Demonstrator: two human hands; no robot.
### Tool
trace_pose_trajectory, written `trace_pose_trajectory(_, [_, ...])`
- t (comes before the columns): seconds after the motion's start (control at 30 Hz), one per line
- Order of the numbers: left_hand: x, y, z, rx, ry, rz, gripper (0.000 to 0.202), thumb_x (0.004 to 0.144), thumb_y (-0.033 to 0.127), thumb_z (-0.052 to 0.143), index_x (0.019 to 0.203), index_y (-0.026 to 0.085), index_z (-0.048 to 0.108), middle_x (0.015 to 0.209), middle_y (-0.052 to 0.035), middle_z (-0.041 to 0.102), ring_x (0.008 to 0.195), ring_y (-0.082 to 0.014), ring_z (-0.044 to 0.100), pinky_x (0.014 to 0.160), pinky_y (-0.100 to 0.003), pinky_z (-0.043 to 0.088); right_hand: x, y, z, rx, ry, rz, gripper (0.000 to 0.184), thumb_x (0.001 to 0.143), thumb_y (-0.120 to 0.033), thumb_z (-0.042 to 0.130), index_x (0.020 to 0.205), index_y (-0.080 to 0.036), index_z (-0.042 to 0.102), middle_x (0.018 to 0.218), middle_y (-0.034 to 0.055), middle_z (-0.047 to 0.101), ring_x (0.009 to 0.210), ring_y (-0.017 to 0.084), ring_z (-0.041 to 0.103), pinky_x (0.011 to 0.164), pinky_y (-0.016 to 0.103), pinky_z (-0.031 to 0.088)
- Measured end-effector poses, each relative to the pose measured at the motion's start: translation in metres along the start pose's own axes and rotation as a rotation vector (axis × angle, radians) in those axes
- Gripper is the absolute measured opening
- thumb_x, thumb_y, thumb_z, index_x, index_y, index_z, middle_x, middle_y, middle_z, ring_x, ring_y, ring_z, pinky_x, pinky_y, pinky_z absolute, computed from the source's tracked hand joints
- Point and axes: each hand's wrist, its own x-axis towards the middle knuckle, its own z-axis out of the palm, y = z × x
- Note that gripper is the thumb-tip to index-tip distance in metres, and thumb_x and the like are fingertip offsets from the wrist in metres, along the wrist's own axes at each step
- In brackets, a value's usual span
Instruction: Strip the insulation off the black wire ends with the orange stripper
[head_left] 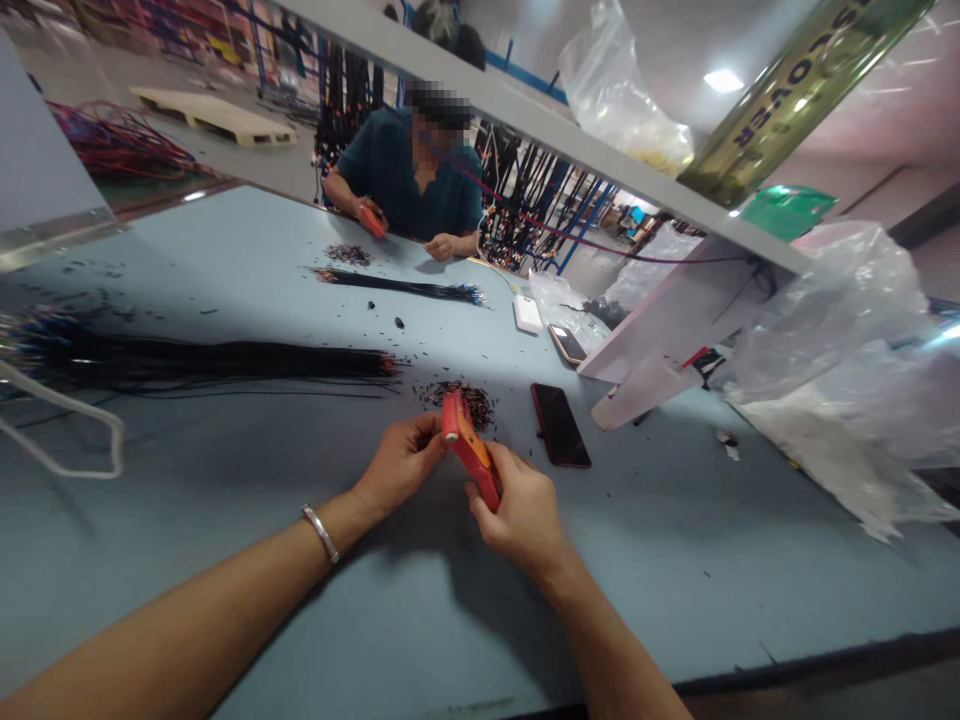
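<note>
My right hand [525, 505] is wrapped round the handles of a red and orange wire stripper [471, 450]. The tool slants up and to the left, its head beside the fingertips of my left hand [405, 462]. Those fingers are pinched together, and what they hold is too small or hidden to make out. Just behind the tool's head lies a pile of short dark and coppery scraps [480, 402]. To the left, a long bundle of black wires [247, 362] rests on the table, its reddish ends pointing towards the scrap pile.
A dark phone [561, 425] lies right of the scraps. Across the table [300, 560], another person [420, 180] holds a similar red tool near a smaller wire bundle [405, 287]. A white wire stand [112, 450] is at left; plastic bags [840, 390] lie at right. A shelf crosses overhead.
</note>
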Motion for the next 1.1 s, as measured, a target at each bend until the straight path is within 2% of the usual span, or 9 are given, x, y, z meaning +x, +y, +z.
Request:
trace_pose_trajectory(0.2, [-0.001, -0.002, 0.002, -0.059, 0.014, -0.034, 0.012, 0.071, 0.022, 0.055, 0.074, 0.014, 0.064, 0.072, -0.0014, 0.066, 0.065, -0.0138, 0.055, 0.061, -0.022, 0.046, 0.001, 0.005, 0.007, -0.194, 0.040, -0.075, 0.043, 0.072, -0.025, 0.054, 0.113, -0.013, 0.056, 0.093, 0.0119, 0.068, 0.078, 0.025, 0.061, 0.077, 0.037, 0.042])
trace_pose_trajectory(0.37, [0.002, -0.005, 0.002, -0.080, -0.033, -0.038, 0.018, 0.075, 0.030, 0.059, 0.073, 0.013, 0.065, 0.070, -0.0040, 0.067, 0.070, -0.0173, 0.059, 0.067, -0.027, 0.048, 0.004, 0.009, 0.008, -0.212, 0.040, -0.068, 0.043, 0.074, -0.025, 0.054, 0.115, -0.013, 0.055, 0.094, 0.0118, 0.068, 0.081, 0.026, 0.062, 0.079, 0.037, 0.041])
trace_pose_trajectory(0.5, [0.003, -0.010, 0.003, -0.133, -0.038, -0.028, 0.024, 0.076, 0.037, 0.061, 0.073, 0.014, 0.065, 0.069, -0.0036, 0.067, 0.070, -0.0168, 0.059, 0.066, -0.026, 0.048, 0.007, 0.010, 0.009, -0.213, 0.028, -0.063, 0.042, 0.074, -0.027, 0.054, 0.114, -0.013, 0.056, 0.093, 0.0112, 0.069, 0.079, 0.025, 0.062, 0.078, 0.036, 0.042])
trace_pose_trajectory(0.67, [0.005, -0.017, 0.005, -0.217, -0.030, -0.067, 0.029, 0.078, 0.042, 0.060, 0.079, 0.014, 0.067, 0.076, -0.0043, 0.068, 0.072, -0.0158, 0.058, 0.068, -0.026, 0.047, 0.013, 0.008, 0.010, -0.264, -0.009, -0.024, 0.037, 0.070, -0.026, 0.055, 0.106, -0.015, 0.058, 0.083, 0.0084, 0.070, 0.070, 0.023, 0.063, 0.073, 0.033, 0.041])
trace_pose_trajectory(0.77, [0.006, -0.021, 0.005, -0.291, -0.016, -0.098, 0.030, 0.075, 0.042, 0.064, 0.081, 0.013, 0.068, 0.078, -0.0051, 0.068, 0.074, -0.0163, 0.058, 0.072, -0.027, 0.046, 0.016, 0.006, 0.011, -0.312, -0.018, 0.011, 0.031, 0.070, -0.027, 0.055, 0.099, -0.017, 0.060, 0.078, 0.0071, 0.071, 0.067, 0.022, 0.064, 0.066, 0.030, 0.040])
trace_pose_trajectory(0.9, [0.009, -0.026, 0.005, -0.364, -0.003, -0.123, 0.028, 0.071, 0.040, 0.069, 0.079, 0.013, 0.069, 0.071, -0.0028, 0.066, 0.067, -0.0138, 0.055, 0.066, -0.023, 0.043, 0.020, 0.007, 0.013, -0.363, -0.050, 0.037, 0.025, 0.073, -0.030, 0.053, 0.094, -0.018, 0.061, 0.070, 0.0056, 0.070, 0.062, 0.021, 0.065, 0.057, 0.028, 0.035])
trace_pose_trajectory(1.1, [0.008, -0.020, 0.006, -0.405, 0.007, -0.123, 0.022, 0.073, 0.035, 0.069, 0.079, 0.013, 0.069, 0.072, -0.0022, 0.066, 0.069, -0.0136, 0.055, 0.066, -0.023, 0.042, 0.023, 0.010, 0.013, -0.352, -0.076, 0.026, 0.022, 0.075, -0.030, 0.053, 0.091, -0.018, 0.061, 0.069, 0.0050, 0.071, 0.060, 0.021, 0.065, 0.053, 0.027, 0.032])
